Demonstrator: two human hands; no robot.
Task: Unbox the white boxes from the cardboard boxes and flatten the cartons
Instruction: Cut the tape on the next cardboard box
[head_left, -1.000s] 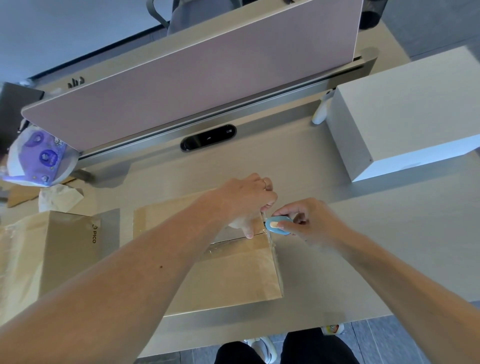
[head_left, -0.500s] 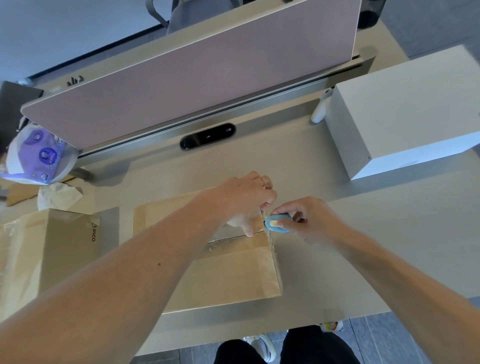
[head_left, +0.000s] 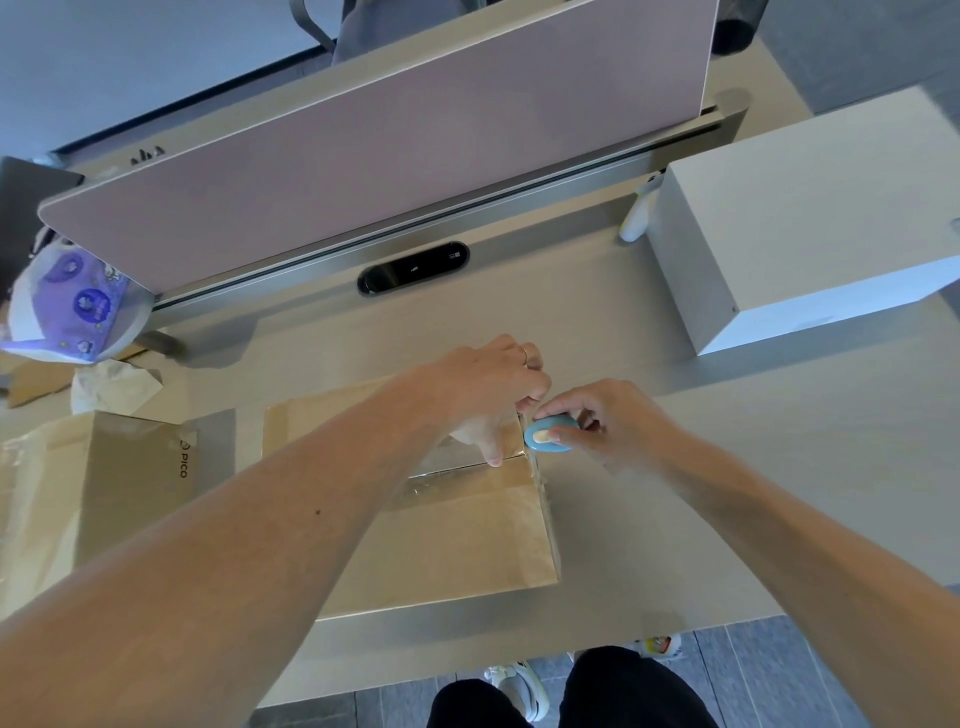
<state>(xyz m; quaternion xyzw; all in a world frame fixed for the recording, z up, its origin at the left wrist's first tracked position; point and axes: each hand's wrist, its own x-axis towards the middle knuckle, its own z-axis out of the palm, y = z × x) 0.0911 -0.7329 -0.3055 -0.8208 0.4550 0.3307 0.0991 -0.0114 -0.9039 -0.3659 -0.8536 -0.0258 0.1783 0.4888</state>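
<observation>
A brown cardboard carton lies flat on the desk in front of me, with clear tape along its top seam. My left hand holds the carton's far right corner: the thumb presses on the top by the seam and the fingers curl over the edge. My right hand pinches a small blue oval cutter against the carton's right top edge, just right of the left thumb. A white box stands at the back right. A second taped carton marked PICO sits at the left.
A pale pink divider panel runs across the back of the desk. At the far left lie a purple-printed plastic bag and crumpled paper. A small white object stands behind the white box. The desk's front edge is close to my legs.
My right hand has slid the blue cutter slightly farther away from me along the carton's right edge. My left hand stays in the same hold on the carton.
</observation>
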